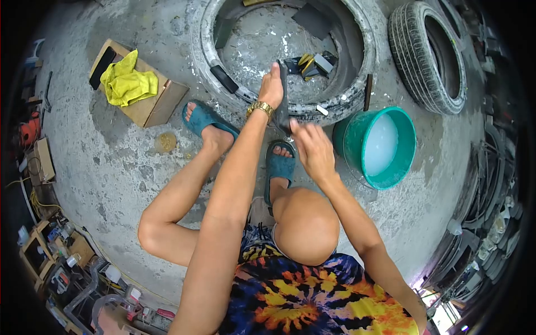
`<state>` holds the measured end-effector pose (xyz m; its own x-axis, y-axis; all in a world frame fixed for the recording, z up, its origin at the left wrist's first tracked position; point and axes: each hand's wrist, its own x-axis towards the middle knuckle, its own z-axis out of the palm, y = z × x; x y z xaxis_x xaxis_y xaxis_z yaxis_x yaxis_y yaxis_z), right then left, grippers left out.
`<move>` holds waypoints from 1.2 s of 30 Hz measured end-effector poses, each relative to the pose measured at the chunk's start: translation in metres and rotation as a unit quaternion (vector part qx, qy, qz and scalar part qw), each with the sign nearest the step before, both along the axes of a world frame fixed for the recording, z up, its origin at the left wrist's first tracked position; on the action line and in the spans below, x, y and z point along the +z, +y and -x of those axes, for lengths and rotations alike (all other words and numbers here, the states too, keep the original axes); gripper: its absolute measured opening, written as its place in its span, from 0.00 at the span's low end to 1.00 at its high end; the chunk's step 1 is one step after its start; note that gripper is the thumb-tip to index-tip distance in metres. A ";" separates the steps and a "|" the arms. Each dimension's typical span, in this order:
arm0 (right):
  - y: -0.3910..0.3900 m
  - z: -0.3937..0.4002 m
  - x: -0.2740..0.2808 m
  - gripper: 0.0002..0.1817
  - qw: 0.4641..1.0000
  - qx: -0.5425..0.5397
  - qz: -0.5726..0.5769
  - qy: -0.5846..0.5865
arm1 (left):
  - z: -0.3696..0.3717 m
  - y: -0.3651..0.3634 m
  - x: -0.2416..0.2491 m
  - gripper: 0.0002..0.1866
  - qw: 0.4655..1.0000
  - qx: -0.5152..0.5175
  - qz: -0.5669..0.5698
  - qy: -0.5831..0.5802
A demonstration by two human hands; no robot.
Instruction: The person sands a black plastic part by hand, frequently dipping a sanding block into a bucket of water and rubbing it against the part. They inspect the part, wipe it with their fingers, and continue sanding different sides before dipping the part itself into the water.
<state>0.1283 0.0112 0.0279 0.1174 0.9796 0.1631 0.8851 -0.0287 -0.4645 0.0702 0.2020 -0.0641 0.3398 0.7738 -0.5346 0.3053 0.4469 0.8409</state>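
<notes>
My left hand [272,88], with a gold watch on its wrist, grips the upper part of a long, thin dark strip [284,106], seen nearly edge-on. At the strip's lower end is my right hand [314,149], slightly blurred, its fingers curled in; whatever they pinch is hidden. Just beyond both hands a large tire [204,56] lies flat on the floor, wet and streaked with white. Inside its ring are yellow-and-black pieces [307,64], a light grey block [322,63] and dark flat sheets [312,21]. A black block [224,79] and a small white piece [322,110] rest on the tire.
A green bucket [405,120] of cloudy liquid stands at right. Another tire [410,58] leans beyond it. At left, a wooden box [167,100] carries a yellow cloth [127,81] and a black phone-like object [103,68]. Clutter lines both sides of the concrete floor [111,190].
</notes>
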 end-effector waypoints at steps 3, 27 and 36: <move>0.016 -0.004 0.005 0.21 1.000 -0.009 0.005 0.013 | -0.001 0.000 0.012 0.44 1.000 0.014 0.005 0.003; 0.010 -0.006 0.010 0.22 0.998 -0.055 0.039 -0.012 | 0.005 -0.009 0.019 0.40 0.998 0.058 -0.025 -0.020; 0.037 -0.007 -0.004 0.22 0.997 -0.069 0.014 -0.036 | 0.002 -0.009 0.013 0.45 0.997 0.051 -0.058 0.030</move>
<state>0.1354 0.0478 0.0243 0.2399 0.9594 0.1485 0.9030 -0.1643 -0.3970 0.0683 0.1933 -0.0508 0.2260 0.8604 -0.4567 0.3150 0.3791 0.8701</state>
